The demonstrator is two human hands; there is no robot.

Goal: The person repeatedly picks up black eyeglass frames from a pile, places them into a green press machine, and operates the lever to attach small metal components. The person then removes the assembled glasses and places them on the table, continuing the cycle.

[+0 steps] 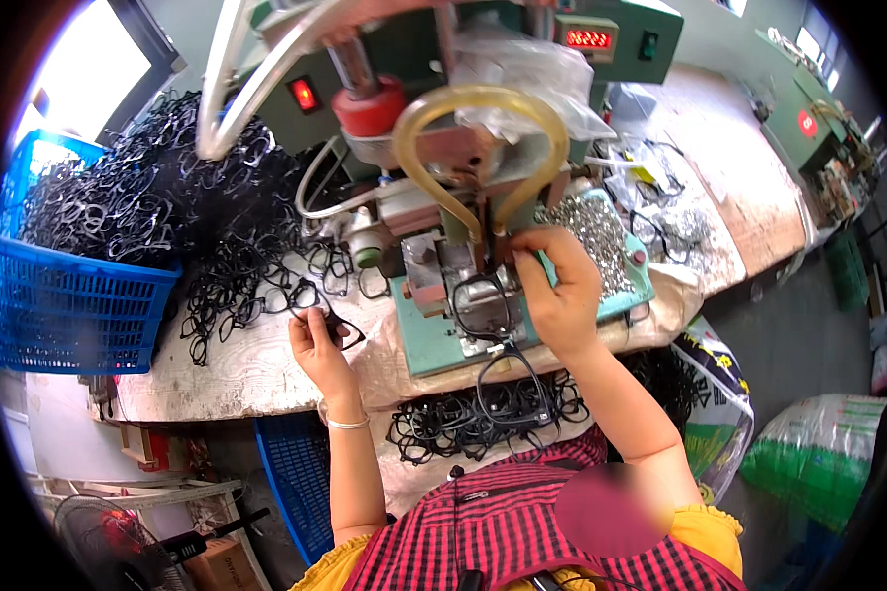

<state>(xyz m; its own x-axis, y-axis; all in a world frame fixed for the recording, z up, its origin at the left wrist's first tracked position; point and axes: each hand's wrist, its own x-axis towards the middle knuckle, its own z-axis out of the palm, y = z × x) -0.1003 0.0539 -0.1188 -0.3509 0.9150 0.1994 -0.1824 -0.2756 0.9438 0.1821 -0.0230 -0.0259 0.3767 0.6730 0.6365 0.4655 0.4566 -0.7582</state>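
My right hand (pixel 559 286) holds a black eyeglass frame (pixel 478 303) against the metal block of a small green bench machine (pixel 463 177), fingertips pinched at the frame's top edge. My left hand (pixel 317 343) grips another black eyeglass frame (pixel 337 325) on the worn white tabletop (pixel 246 369), beside a big heap of black frames (pixel 207 207). A yellowish hose loops over the machine head. More black frames (pixel 473 414) lie in my lap on a cloth.
A blue plastic basket (pixel 64 305) full of black frames stands at the left. A tray of small silvery metal parts (pixel 601 231) sits right of the machine. Another green machine (pixel 808 123) stands far right. Sacks (pixel 818 448) lie on the floor at right.
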